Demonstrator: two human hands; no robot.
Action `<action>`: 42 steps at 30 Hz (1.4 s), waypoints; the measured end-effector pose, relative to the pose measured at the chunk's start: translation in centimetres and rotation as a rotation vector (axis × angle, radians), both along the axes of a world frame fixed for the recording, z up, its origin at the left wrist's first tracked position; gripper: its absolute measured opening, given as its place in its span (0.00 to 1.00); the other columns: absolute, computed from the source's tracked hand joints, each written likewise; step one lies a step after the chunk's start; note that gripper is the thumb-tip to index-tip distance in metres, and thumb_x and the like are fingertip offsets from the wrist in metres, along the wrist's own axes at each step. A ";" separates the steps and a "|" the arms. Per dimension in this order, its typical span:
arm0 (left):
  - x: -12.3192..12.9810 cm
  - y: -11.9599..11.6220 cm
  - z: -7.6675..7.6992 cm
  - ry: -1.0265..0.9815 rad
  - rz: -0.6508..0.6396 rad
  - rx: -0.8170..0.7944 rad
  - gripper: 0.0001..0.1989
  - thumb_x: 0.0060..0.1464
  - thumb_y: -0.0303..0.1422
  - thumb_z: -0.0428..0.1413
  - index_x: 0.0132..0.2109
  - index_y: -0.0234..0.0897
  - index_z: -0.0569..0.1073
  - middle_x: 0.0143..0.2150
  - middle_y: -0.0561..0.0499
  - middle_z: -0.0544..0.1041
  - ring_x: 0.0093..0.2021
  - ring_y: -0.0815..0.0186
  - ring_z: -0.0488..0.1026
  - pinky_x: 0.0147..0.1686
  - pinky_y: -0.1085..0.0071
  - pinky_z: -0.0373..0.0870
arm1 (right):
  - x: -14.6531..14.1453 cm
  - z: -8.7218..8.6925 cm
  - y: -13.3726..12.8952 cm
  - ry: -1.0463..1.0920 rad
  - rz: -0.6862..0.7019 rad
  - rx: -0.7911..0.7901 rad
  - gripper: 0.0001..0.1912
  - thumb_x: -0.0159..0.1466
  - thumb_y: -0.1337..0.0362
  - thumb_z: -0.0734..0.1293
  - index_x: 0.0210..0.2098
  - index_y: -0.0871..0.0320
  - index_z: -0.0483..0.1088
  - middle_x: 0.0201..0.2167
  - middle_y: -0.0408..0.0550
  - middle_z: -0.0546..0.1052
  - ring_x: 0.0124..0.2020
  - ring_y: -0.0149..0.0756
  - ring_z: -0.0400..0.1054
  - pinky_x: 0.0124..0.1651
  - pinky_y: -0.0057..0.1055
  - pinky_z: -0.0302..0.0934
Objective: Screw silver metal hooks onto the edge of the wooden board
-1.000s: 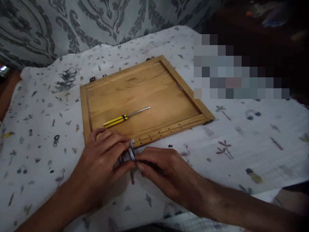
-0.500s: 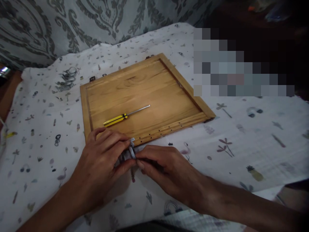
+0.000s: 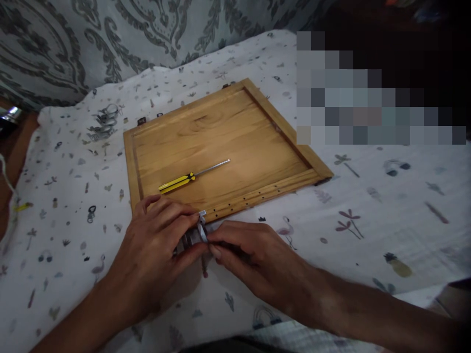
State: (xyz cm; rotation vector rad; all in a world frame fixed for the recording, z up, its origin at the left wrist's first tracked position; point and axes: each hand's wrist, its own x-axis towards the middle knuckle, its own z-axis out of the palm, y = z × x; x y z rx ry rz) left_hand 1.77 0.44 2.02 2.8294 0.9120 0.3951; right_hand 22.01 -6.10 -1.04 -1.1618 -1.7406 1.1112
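A small metal bracket (image 3: 202, 231) sits at the near edge of a framed wooden panel (image 3: 206, 132). My left hand (image 3: 162, 245) is closed on the bracket, its fingers over the panel's near left edge and its thumb below. My right hand (image 3: 253, 255) pinches at the bracket's right side with thumb and forefinger; whether a smaller part is between those fingertips is hidden. Several small dark holes run along the panel's near rail, right of the bracket. A yellow and black screwdriver (image 3: 177, 183) lies on the panel, its tip pointing right.
A pile of metal pieces (image 3: 105, 122) lies on the patterned white cloth (image 3: 324, 240), left of the panel. Small dark fittings show at the panel's far edge. A pale cord (image 3: 8, 184) hangs at the far left. A pixelated area covers the upper right.
The view has shifted slightly. Both hands keep the same grip at the bracket, and the screwdriver and panel lie as before.
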 end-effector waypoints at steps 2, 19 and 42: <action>0.0 0.0 0.0 0.000 -0.005 0.003 0.10 0.69 0.40 0.55 0.46 0.40 0.76 0.46 0.47 0.83 0.47 0.55 0.78 0.55 0.49 0.68 | 0.0 0.0 0.0 -0.004 -0.012 0.011 0.10 0.70 0.71 0.63 0.36 0.61 0.76 0.29 0.44 0.78 0.30 0.29 0.71 0.35 0.24 0.64; 0.1 -0.2 0.1 -0.006 0.008 -0.042 0.13 0.70 0.43 0.54 0.46 0.40 0.77 0.48 0.47 0.83 0.48 0.56 0.77 0.57 0.50 0.66 | 2.1 0.1 1.9 -0.697 0.143 0.776 0.20 0.72 0.77 0.53 0.52 0.73 0.73 0.43 0.59 0.80 0.42 0.45 0.71 0.43 0.41 0.69; 0.3 -0.2 0.1 -0.007 -0.001 -0.041 0.13 0.69 0.42 0.56 0.45 0.37 0.76 0.47 0.45 0.82 0.48 0.54 0.77 0.56 0.48 0.66 | 2.2 -0.7 1.8 -0.731 0.083 0.855 0.22 0.76 0.73 0.51 0.48 0.67 0.77 0.44 0.52 0.81 0.45 0.41 0.69 0.48 0.39 0.64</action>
